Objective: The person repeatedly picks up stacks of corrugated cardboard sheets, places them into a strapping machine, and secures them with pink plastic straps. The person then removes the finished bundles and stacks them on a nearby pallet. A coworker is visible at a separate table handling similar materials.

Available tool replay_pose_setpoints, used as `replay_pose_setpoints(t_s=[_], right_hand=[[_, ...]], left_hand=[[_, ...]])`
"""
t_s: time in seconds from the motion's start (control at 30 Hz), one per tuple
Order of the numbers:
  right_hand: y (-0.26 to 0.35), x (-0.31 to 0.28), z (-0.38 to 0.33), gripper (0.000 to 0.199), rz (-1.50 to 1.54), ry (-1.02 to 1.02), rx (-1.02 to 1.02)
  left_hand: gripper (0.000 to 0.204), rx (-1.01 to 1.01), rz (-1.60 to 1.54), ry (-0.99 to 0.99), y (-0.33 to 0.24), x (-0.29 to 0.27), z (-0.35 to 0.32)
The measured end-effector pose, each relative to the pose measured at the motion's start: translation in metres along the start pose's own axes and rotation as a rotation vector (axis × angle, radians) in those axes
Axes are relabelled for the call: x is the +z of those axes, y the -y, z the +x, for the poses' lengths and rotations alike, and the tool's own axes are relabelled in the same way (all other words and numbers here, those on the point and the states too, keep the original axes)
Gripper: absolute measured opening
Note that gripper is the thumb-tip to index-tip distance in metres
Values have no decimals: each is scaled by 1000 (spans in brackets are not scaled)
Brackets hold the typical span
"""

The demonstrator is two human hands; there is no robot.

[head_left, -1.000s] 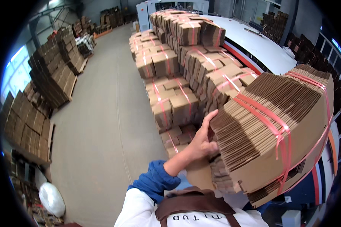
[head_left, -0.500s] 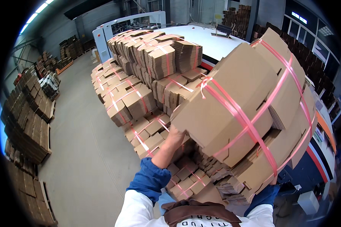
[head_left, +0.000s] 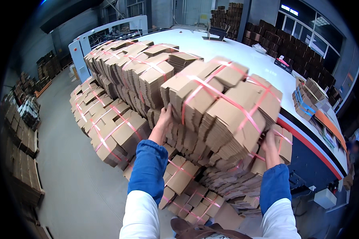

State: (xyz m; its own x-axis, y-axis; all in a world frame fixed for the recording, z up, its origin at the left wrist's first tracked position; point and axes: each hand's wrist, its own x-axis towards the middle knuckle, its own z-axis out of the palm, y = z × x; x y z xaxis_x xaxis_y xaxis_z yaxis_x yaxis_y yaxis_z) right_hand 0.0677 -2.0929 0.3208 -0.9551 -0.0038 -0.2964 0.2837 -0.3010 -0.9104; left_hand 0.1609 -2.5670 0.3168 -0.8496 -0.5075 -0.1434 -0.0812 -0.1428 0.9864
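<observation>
A large bundle of flat-folded cardboard cartons [head_left: 231, 101], crossed by pink straps, sits level on top of the stack in front of me. My left hand [head_left: 162, 120] grips its near left side, with the fingers partly hidden against the cardboard. At the bundle's right end, my right hand [head_left: 270, 144] is closed on the lower edge, its fingertips tucked out of sight. Left of this bundle and touching or nearly touching it is another strapped row of cartons [head_left: 147, 75]. Lower strapped bundles [head_left: 115, 135] lie in steps beneath, toward the left and nearer to me.
Behind the stack stretches a long white machine top [head_left: 243, 55] with a red and black edge. On it lie a smaller carton bundle [head_left: 305, 105] and a dark box [head_left: 282, 65]. Palletted cardboard stacks [head_left: 22, 167] line the left side, across the grey floor [head_left: 79, 187].
The bundle, held tilted up on the right before, has come down leftward and away onto the stack. Both hands moved with it, and my right hand is now visible.
</observation>
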Motion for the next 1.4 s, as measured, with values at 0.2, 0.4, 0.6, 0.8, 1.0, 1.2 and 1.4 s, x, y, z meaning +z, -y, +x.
replay_pose_setpoints(t_s=[0.2,0.4,0.6,0.8,1.0,1.2,1.4], right_hand=[[19,61,-35,57,-346,95,-311],[-1,38,-7,54,-412,79,-309],[-7,24,-9,59,-390,106,-409],[-7,15,-46,66,-494,153,-574],[-44,-35,-189,61,-781,198,-748],[-133,-111,-325,50,-1057,-202,-490],[-211,-103,-407,44,-951,-465,-192]], left_hand=[[75,156,137,-81,32,5,36],[68,175,262,-155,43,8,36],[72,181,315,-158,46,7,16],[56,555,346,-500,-4,-27,10],[60,1151,563,-422,-204,3,-11],[60,1500,701,-449,-311,44,51],[47,1066,1358,114,-184,21,182]])
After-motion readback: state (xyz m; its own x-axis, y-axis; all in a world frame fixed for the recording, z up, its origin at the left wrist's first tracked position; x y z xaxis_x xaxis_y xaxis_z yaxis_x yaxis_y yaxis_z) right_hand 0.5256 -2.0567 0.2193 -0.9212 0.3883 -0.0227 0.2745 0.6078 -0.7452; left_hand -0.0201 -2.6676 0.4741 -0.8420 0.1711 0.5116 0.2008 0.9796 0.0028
